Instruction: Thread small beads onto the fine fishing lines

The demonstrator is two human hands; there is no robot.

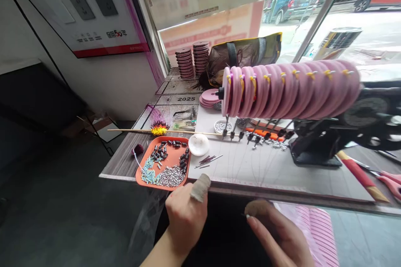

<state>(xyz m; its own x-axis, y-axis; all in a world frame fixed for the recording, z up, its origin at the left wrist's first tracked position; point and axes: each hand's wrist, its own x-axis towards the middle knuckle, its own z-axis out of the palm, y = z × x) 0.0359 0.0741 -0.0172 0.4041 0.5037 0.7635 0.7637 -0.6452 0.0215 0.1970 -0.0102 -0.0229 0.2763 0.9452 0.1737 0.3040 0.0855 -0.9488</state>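
My left hand [184,215] hovers just below the table's front edge, fingers curled in and the thumb wrapped in beige tape, close to the orange tray [142,162]. What the fingers hold, if anything, is hidden. My right hand [280,233] is lower and to the right, a taped fingertip pressed against the others in a pinch; something tiny and dark shows at the tip, too small to name. The tray holds several black, blue and silver beads. A row of pink discs [288,89] sits on a horizontal spindle above the table, thin lines with dark weights hanging beneath.
A black machine [344,133] carries the spindle at the right, pink scissors [388,179] beside it. A white lid [198,144], a small bowl of beads [222,126], loose pins and a long stick with a feathery tuft [159,129] lie on the table. Stacked discs [192,58] and a bag [247,54] stand behind.
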